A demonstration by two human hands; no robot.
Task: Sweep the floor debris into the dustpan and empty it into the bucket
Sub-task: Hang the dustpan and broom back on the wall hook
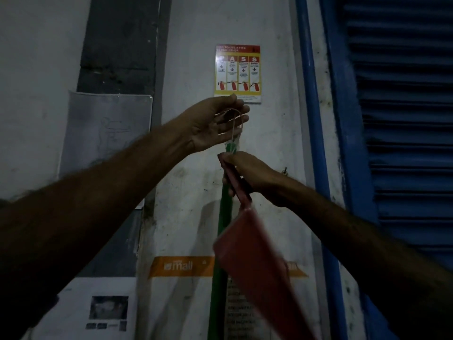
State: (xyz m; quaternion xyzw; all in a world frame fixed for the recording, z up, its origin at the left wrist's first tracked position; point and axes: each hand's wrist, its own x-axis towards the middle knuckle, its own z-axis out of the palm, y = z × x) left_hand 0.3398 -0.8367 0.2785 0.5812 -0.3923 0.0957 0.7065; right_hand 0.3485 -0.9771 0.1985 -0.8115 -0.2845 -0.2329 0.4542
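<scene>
Right hand [247, 175] grips the red dustpan [259, 273] and green broom handle [221, 231]; left hand [215, 123] pinches its loop [234, 119].

There is 1 view, from a wide-angle camera on the person's head. It faces straight at a white wall [269, 143] at close range, roughly level with the raised forearms, which reach in from the bottom corners. A fire-extinguisher poster [237, 73] sits near the centre top, and a blue shutter [404, 119] bows along the right edge.
</scene>
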